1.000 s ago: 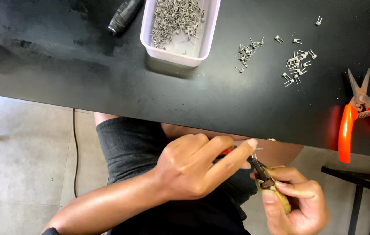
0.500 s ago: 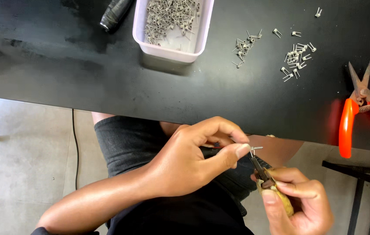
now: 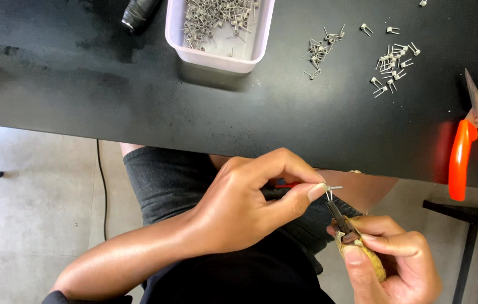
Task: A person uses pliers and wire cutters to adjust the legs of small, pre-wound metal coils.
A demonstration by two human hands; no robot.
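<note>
Shifted slightly since half a second ago, my left hand [image 3: 239,211] pinches a small wire piece [image 3: 333,188] steady for the pliers [image 3: 343,225] my right hand [image 3: 388,267] grips just below my fingers [image 3: 306,194].

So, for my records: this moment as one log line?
left hand: pinches wire piece | right hand: grips pliers | tray: on table

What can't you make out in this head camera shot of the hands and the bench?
- Small metal piece: too small; left hand fingertips cover one end.
- Pliers: handles hidden inside right hand.
- Pale tray: far end cut off by top edge.
- Dark object: cut off at top.
- Orange-handled snips: clipped by right edge.
</note>
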